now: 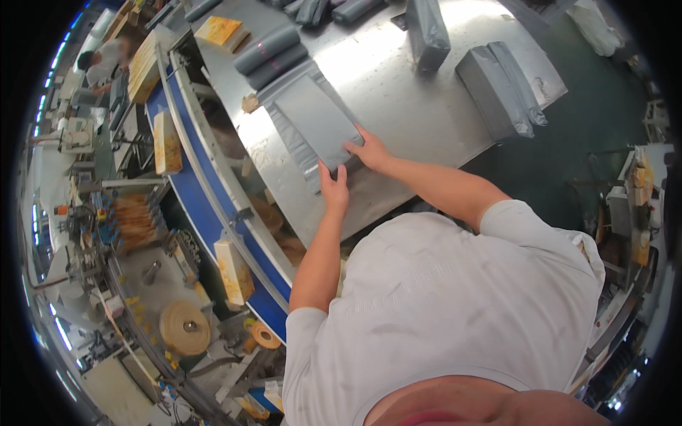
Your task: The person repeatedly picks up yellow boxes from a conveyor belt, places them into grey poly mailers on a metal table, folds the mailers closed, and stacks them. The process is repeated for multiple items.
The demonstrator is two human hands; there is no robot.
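Observation:
A flat grey package (316, 117) lies tilted on the metal table, with a wrinkled grey plastic bag (290, 142) showing along its left side and far end. My left hand (334, 190) holds the package's near end, its thumb and fingers at the corner. At the right of that same end, my right hand (371, 152) grips the edge, thumb on top and fingers along the side. The undersides of the fingers are hidden. Just beyond the package lie grey plastic rolls (266, 51).
Grey wrapped bundles (490, 92) stand at the table's right, another grey bundle (428, 35) farther back. A yellow-white pack (222, 33) lies at the far left. Left of the metal table (455, 135) runs a blue conveyor belt (206, 206) carrying yellow-white packs. Machinery (142, 277) stands beyond it.

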